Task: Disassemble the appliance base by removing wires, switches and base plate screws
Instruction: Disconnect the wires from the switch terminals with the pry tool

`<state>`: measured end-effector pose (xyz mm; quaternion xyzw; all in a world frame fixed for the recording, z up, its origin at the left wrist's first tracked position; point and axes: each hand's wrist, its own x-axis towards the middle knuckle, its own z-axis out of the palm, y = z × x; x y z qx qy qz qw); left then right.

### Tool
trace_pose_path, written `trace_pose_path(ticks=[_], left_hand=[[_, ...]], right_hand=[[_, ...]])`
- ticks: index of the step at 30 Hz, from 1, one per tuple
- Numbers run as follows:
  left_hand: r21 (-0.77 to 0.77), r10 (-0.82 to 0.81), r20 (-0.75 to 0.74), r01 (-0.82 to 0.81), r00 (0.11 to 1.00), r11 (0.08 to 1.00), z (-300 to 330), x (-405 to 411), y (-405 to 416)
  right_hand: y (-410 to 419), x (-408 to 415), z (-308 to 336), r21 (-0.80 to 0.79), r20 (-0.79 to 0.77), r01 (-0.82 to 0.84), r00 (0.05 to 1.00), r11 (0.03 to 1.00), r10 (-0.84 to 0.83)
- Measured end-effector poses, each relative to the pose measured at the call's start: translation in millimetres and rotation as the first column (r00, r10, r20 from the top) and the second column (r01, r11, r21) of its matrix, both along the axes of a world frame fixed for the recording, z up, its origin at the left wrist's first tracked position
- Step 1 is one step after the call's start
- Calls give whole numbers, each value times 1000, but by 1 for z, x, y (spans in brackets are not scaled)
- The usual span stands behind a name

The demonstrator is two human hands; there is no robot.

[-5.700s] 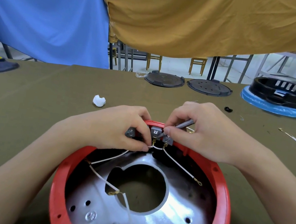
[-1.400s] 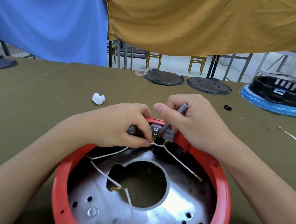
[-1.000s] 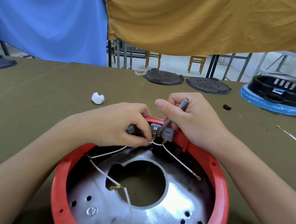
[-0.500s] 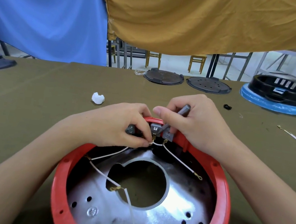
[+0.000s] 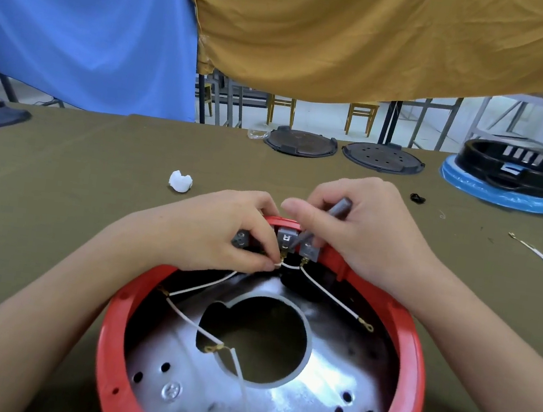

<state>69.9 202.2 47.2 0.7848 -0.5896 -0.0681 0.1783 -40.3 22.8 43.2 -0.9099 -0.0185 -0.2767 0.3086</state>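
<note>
Since a moment ago the right hand (image 5: 360, 231) has tilted its grey tool (image 5: 325, 221) only slightly; the tip still sits at the grey switches (image 5: 296, 242) on the far rim of the red base (image 5: 417, 346). Its fingers are curled round the tool. The left hand (image 5: 218, 233) pinches a white wire (image 5: 284, 264) just below the switches, fingertips together on it. More white wires (image 5: 204, 288) trail over the shiny metal plate (image 5: 274, 410) inside the base, which rests on the green tabletop (image 5: 57, 195) close to the person.
</note>
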Motion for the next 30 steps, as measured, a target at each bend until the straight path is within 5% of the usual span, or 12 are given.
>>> trace_pose_path(ticks=[5, 10, 24, 30], left_hand=[[7, 0, -9, 0, 1000, 1000, 0, 0, 0], [7, -5, 13, 5, 1000, 1000, 0, 0, 0], [-10, 2, -15, -2, 1000, 1000, -1, 0, 0], [-17, -7, -8, 7, 1000, 1000, -1, 1, -1]], right_hand=[[2, -5, 6, -197, -15, -70, 998, 978, 68], [-5, 2, 0, 71, -66, -96, 993, 993, 100], [-3, 11, -1, 216, -64, -48, 996, 975, 64], [-1, 1, -2, -16, 3, -33, 999, 999, 33]])
